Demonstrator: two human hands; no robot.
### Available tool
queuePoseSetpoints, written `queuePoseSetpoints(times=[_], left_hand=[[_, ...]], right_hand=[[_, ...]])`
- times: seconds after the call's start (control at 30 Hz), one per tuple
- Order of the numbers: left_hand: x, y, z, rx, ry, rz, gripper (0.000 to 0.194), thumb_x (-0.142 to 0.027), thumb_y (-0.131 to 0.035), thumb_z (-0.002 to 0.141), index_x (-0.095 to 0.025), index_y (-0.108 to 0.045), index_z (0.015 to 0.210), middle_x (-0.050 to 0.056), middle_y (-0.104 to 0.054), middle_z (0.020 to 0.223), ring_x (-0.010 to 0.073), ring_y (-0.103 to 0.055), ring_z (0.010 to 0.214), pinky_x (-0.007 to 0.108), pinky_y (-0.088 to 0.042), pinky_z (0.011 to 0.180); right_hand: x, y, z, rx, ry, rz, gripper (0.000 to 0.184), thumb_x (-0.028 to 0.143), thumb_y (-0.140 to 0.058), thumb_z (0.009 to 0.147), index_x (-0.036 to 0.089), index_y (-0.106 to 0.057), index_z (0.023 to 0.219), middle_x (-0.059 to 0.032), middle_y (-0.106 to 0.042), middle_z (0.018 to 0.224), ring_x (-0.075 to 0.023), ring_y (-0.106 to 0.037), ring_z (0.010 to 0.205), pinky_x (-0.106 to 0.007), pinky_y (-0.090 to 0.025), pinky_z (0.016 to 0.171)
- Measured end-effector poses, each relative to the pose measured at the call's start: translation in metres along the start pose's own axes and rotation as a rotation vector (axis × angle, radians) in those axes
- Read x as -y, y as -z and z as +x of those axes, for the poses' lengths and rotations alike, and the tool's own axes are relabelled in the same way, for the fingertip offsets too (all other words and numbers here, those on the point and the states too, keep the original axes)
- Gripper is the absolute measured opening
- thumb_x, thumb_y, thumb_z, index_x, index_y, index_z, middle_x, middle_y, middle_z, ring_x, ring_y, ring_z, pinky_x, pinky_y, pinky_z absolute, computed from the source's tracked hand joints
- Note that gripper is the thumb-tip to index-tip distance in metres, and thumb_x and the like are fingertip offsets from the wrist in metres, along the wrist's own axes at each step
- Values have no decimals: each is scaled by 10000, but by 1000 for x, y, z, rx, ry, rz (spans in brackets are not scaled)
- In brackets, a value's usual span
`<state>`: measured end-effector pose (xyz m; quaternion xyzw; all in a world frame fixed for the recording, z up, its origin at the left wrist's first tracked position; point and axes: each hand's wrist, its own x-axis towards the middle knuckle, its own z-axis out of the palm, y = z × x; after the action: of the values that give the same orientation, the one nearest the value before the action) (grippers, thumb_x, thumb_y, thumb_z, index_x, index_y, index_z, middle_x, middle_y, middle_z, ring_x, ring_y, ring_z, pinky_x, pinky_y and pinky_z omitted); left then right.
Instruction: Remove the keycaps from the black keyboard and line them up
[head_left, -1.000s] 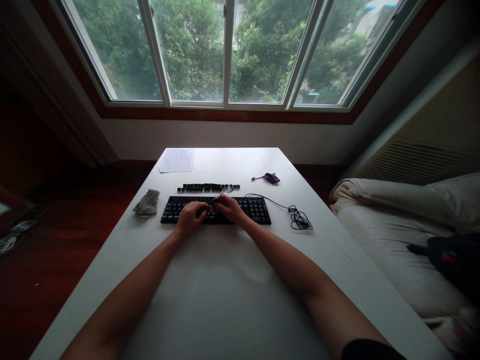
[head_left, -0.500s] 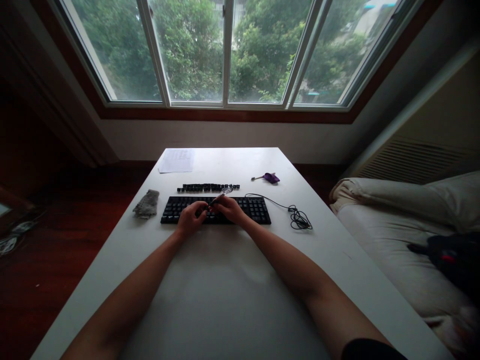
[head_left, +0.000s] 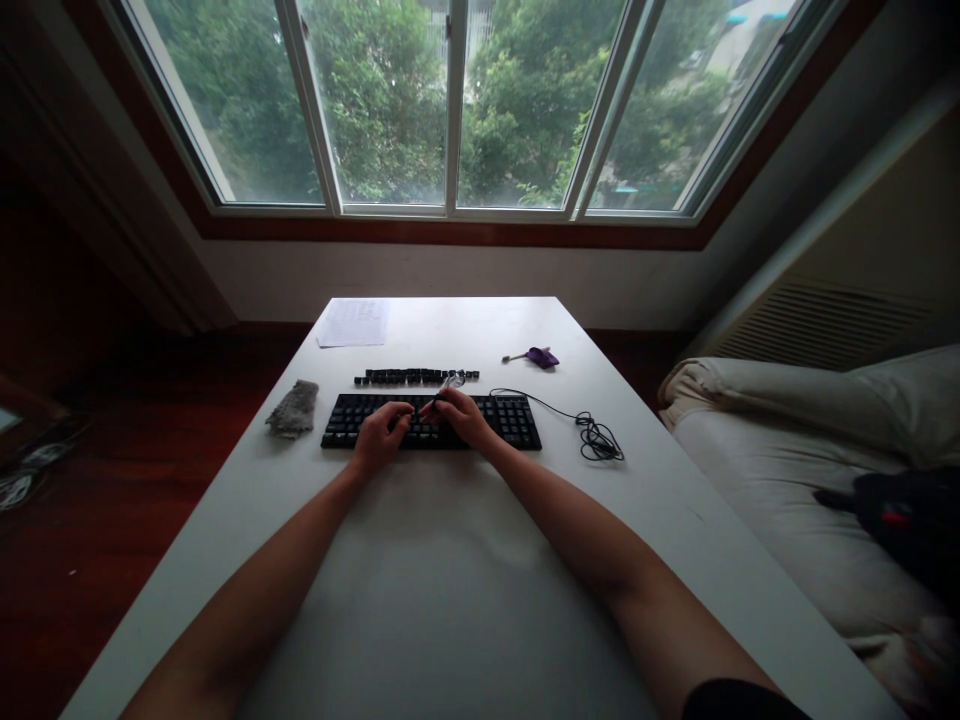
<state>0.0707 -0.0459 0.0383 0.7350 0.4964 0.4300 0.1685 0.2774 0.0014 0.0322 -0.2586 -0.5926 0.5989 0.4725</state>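
A black keyboard (head_left: 510,420) lies across the far middle of the white table (head_left: 450,580). My left hand (head_left: 381,438) rests on the keys left of centre, its fingers curled and pinched at a key. Just to the right, my right hand (head_left: 463,415) grips a thin wire key puller (head_left: 445,388) with a dark red-tipped handle, its wire end pointing away from me. The two hands almost touch over the middle of the keyboard. Behind the keyboard, a row of loose black keycaps (head_left: 412,376) is lined up.
A grey fluffy cloth (head_left: 294,408) lies left of the keyboard. A sheet of paper (head_left: 354,322) sits at the far left corner, a purple brush (head_left: 538,356) at the far right. The coiled keyboard cable (head_left: 598,440) lies to the right. A white sofa (head_left: 810,500) borders the table's right side.
My left thumb and fingers have shifted slightly toward the puller's tip. The puller has tilted a little. The keyboard and other things have not moved.
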Motion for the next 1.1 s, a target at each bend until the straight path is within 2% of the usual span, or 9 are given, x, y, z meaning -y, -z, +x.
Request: queuePoseSetpoints(times=[0.13,0.3,0.43,0.57,0.67,0.8,0.9,1.0,1.1], left_hand=[[-1,-1,0,-9,25,-11,236,-323,-538,937,-219,-676,1097,46,-735,1023,203,-682,920,325,-535,850],[-3,0,0,-4,31,-3,228,-333,-538,936,-221,-683,1070,36,-739,987,194,-681,876,305,-532,806],[-4,0,0,1,27,11,220,-341,-531,942,-221,-691,1034,30,-739,964,191,-678,858,299,-522,794],[-4,1,0,10,14,7,214,-334,-535,942,-225,-692,1037,27,-740,983,193,-681,883,307,-520,826],[-3,0,0,14,31,-9,229,-344,-538,941,-231,-678,1082,30,-742,995,199,-690,908,310,-527,833],[-2,0,0,15,46,-12,244,-352,-542,937,-237,-664,1115,29,-744,986,199,-698,904,307,-525,824],[-2,0,0,19,45,1,258,-353,-541,936,-239,-657,1136,26,-744,975,193,-697,869,296,-519,790],[-4,2,0,22,50,10,287,-350,-546,931,-241,-637,1180,17,-742,943,184,-690,821,280,-508,745],[-5,3,0,29,52,6,313,-344,-550,928,-242,-618,1216,12,-740,930,178,-687,803,266,-499,712]], right_hand=[[8,2,-1,-99,6,29,242,435,-581,871,223,-478,926,-2,-711,745,-159,-681,631,-277,-551,612],[9,0,-1,-47,23,-74,184,364,-533,872,201,-544,958,32,-640,571,-140,-623,534,-228,-471,547],[8,-2,-2,-71,35,-178,215,417,-567,880,203,-547,900,44,-607,546,-119,-549,488,-222,-430,530],[9,-3,-5,-86,91,-388,303,493,-635,868,197,-577,844,24,-616,615,-129,-566,586,-245,-455,618],[9,-5,-5,-111,144,-473,340,520,-583,909,198,-574,800,8,-608,677,-132,-550,634,-248,-451,637],[12,-8,-5,-89,172,-510,334,493,-471,975,199,-615,908,3,-604,711,-135,-535,634,-252,-446,641],[18,-10,-6,-53,232,-648,285,435,-514,961,195,-668,967,-25,-671,825,-156,-581,748,-262,-453,726],[21,-11,-8,-28,230,-810,216,360,-578,929,219,-700,1039,-21,-704,862,-157,-601,748,-254,-441,732],[21,-13,-9,2,220,-936,237,313,-637,900,261,-701,1122,-30,-734,968,-166,-633,774,-262,-444,765]])
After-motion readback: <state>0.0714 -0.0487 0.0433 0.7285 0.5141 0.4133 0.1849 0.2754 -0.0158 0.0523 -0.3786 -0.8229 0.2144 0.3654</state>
